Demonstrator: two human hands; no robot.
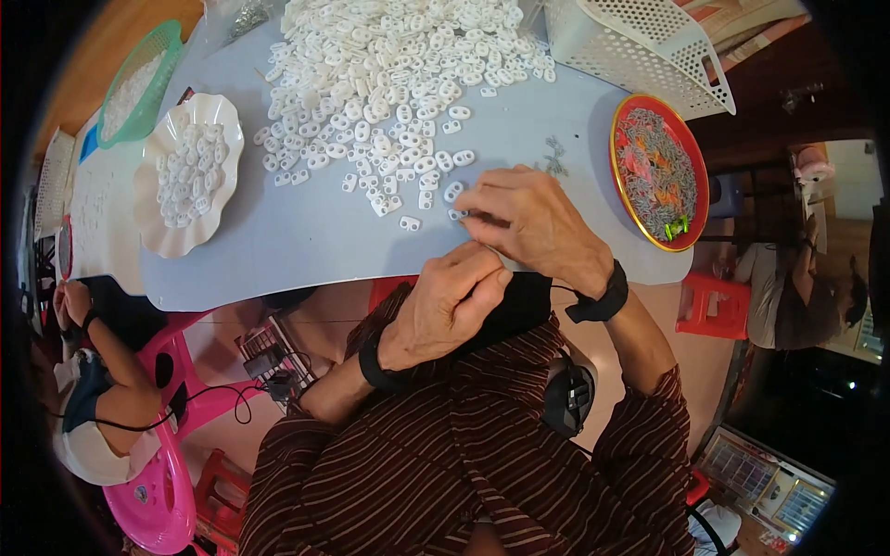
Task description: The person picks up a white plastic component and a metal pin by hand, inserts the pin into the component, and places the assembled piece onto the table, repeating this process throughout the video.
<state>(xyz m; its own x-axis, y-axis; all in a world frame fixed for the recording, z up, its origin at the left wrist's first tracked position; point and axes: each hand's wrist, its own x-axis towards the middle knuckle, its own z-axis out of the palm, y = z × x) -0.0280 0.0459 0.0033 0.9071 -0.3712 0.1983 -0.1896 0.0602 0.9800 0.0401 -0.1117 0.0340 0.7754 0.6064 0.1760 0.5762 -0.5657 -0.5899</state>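
My left hand is closed just off the table's near edge, thumb pressed against the curled fingers; whatever it may hold is hidden. Over the table's front part, my right hand bends its fingers inward, with the fingertips against a small white two-holed plastic piece. Another such piece lies beside its knuckles. The fingers partly hide what is between them. Beyond both hands spreads a large heap of the same white plastic pieces, with loose ones scattered toward me. Some small grey metal parts lie beyond my right hand.
At left stand a scalloped white dish of white pieces and a green basket. To the right are a red gold-rimmed plate of grey parts and a white perforated basket. Other people sit at both sides; a pink chair stands at left.
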